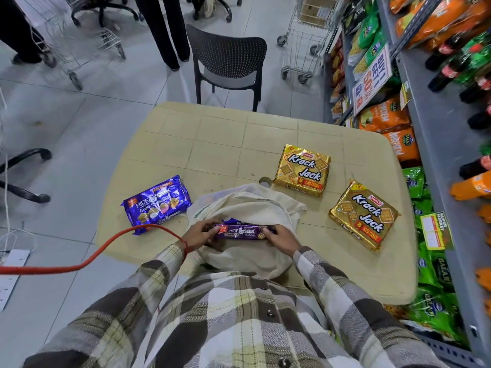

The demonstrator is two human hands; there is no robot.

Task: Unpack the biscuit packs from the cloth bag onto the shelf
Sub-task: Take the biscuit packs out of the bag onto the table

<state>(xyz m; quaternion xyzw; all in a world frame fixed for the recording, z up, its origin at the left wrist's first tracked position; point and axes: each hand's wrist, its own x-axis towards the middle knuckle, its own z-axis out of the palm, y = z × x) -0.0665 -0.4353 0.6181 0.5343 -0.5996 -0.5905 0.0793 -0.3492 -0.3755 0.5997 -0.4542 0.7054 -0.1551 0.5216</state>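
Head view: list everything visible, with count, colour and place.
Table: one, beige, centre.
Cloth bag: one, cream, at the table's near edge.
Krack Jack packs: two, gold, on the table right of the bag.
Hide & Seek cream pack: one, purple, on the table left of the bag.
Hide & Seek roll: one, purple, held above the bag's mouth.
Chair: one, black, beyond the table.
Trolleys: at least two, metal, far floor.
Shelf: one, grey, right, holding snack bags and bottles.
Cable: one, red, lower left.
Hands: left hand and right hand grip the roll's ends.
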